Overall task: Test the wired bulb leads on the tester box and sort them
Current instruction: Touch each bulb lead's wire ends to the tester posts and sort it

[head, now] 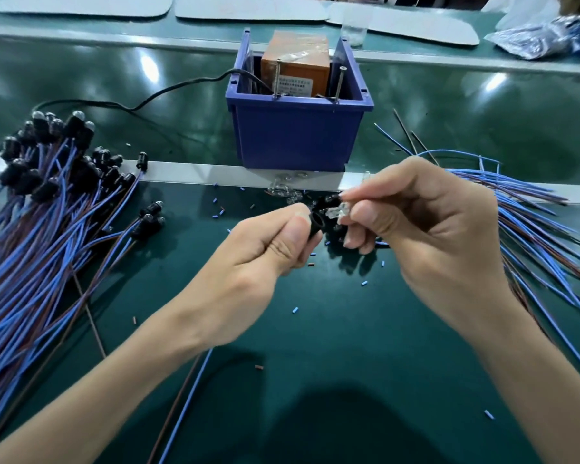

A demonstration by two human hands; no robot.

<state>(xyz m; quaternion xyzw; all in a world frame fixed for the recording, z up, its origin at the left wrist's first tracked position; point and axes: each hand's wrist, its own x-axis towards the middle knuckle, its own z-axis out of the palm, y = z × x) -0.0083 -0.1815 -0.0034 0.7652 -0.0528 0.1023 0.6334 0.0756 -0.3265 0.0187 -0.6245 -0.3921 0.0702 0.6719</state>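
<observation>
My left hand point(265, 252) grips a black bulb socket point(317, 226) between thumb and forefinger; its blue and brown leads point(185, 396) trail down under my wrist. My right hand point(426, 222) pinches a small clear bulb point(340, 211) right at the socket's open mouth. The tester box point(295, 135) is a blue bin behind my hands, holding an orange unit point(295, 67) and two upright screws. A pile of socketed leads with bulbs point(54, 169) lies at the left. Bare blue and brown leads point(529, 212) fan out at the right.
Loose clear bulbs point(283, 189) and spare black sockets point(345, 259) lie on the green mat below the bin. Cut insulation bits are scattered around. A black cable point(141, 103) runs left from the bin. Plastic bags point(546, 35) sit far right.
</observation>
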